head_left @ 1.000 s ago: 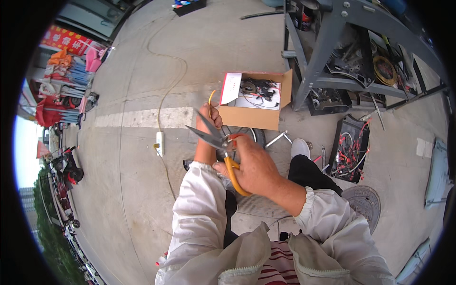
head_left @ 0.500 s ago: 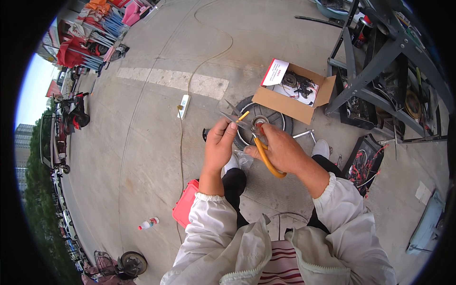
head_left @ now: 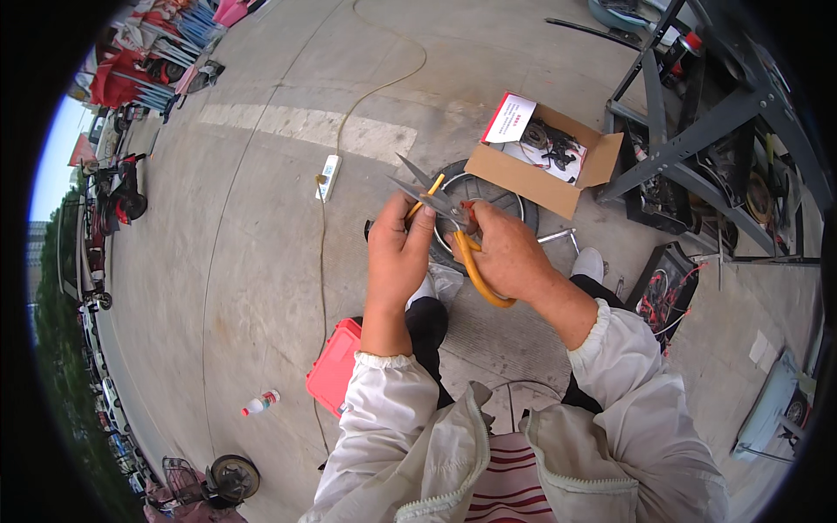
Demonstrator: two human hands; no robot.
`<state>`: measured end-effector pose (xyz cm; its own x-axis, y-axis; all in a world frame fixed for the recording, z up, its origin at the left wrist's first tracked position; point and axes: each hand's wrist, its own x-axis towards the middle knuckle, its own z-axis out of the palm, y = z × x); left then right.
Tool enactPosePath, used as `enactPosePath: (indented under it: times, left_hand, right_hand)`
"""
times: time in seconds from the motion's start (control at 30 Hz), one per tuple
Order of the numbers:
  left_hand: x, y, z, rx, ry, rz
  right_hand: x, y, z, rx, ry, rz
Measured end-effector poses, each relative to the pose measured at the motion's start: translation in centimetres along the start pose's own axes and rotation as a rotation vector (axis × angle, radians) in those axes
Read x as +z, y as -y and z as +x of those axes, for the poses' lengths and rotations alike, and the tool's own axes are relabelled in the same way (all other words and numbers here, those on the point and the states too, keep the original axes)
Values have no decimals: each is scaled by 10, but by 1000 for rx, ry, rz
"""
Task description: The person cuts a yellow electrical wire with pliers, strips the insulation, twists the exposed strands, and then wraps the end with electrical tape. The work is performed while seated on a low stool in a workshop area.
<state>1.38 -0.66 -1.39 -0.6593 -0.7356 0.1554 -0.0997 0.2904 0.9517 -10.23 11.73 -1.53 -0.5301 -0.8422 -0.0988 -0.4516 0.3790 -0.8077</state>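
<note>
My right hand (head_left: 506, 248) grips a pair of scissors (head_left: 479, 277) with orange-yellow handles, their metal blades spread and pointing up and left. A thin yellow tube-like piece (head_left: 436, 185) stands up between the blades near their joint. Its lower end is pinched between the thumb and fingers of my left hand (head_left: 398, 253), held close beside the blades. Something small and red (head_left: 469, 209) shows at my right fingers; I cannot make out what it is. Below both hands a wheel with a black tire (head_left: 453, 176) lies on the ground, partly covered by my hands and a box.
An open cardboard box (head_left: 516, 185) with parts sits beyond the wheel. At right stand a metal rack (head_left: 728, 126) and a black tray of red wires (head_left: 667, 283). A power strip (head_left: 328, 178), its cable, a red case (head_left: 335, 370) and a bottle (head_left: 261, 402) lie left.
The scissors' blades have swung a little, now pointing more up and left, and more of the yellow piece shows between them. The whole view has shifted slightly.
</note>
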Motion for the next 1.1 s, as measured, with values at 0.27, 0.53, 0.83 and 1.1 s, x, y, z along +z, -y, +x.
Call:
enactPosePath:
  times: [0.27,0.53,0.83,1.1]
  left_hand:
    - [2,-4,-2,-41,-32,-205]
    - [0,-7,-1,-207,62,-294]
    - [-1,-6,0,-248,28,-340]
    - [-9,-7,4,-234,160,-219]
  right_hand:
    - [1,2,0,-54,-76,17]
    - [-12,-3,0,-162,-144,-99]
    - [-15,-3,3,-142,-143,-110]
    - [-24,-12,2,-227,-161,-230]
